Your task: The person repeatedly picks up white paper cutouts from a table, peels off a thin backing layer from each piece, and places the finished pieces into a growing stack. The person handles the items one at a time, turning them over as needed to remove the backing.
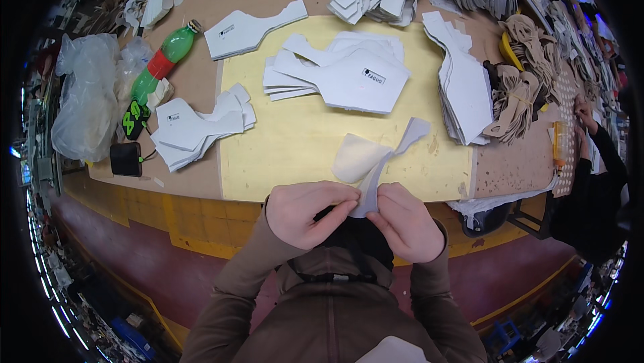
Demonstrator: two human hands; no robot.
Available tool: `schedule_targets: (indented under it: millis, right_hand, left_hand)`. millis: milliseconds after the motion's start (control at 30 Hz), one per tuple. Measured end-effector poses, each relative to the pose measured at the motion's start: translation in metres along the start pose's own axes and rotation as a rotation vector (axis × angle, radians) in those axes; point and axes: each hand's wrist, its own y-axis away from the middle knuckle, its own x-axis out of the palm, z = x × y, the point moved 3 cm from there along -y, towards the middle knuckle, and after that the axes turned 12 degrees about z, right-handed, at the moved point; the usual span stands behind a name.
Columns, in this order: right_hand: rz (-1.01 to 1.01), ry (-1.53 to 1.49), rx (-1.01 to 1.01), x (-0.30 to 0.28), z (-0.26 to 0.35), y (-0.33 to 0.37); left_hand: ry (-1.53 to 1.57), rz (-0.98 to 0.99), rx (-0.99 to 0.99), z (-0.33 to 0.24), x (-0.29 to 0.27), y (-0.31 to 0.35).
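Both hands, left hand (310,212) and right hand (404,221), pinch one white cut piece (373,160) with fingers pressed together above the desk (302,142), apparently mid-fold or peeling; next needs a steady pull.

1. The white cut piece (376,155) pinched between the left hand (312,212) and right hand (406,222) looks like thin, matt, pliable sheet, fabric-like or foam-backed; it curls softly.
2. The desk (201,195) has a yellow mat (315,135) with a smooth, dull finish, scuffed in spots; around it lies brown, matt board.
3. The stacks of white pieces (349,71) look flat, matt and stiff.
4. The green bottle (161,61) is glossy clear plastic; the bag (84,101) is thin, crinkled, translucent film.
5. The tan bundles (520,95) look like soft, matt suede-like material.
6. The brown sleeves (235,276) are matt woven cloth.
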Motion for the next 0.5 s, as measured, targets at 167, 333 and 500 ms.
schedule_targets:
  millis: [167, 333, 500]
  right_hand:
    - [-0.006, 0.040, -0.083, 0.001, 0.004, -0.006]
    - [-0.009, 0.081, -0.111, 0.003, 0.008, -0.010]
    - [0.023, 0.108, -0.107, 0.004, 0.007, -0.010]
  left_hand:
    - [-0.057, 0.025, 0.064, -0.002, -0.002, 0.002]
    - [-0.226, 0.034, 0.131, -0.010, -0.005, -0.001]
    - [-0.375, 0.042, 0.150, -0.017, -0.005, -0.001]
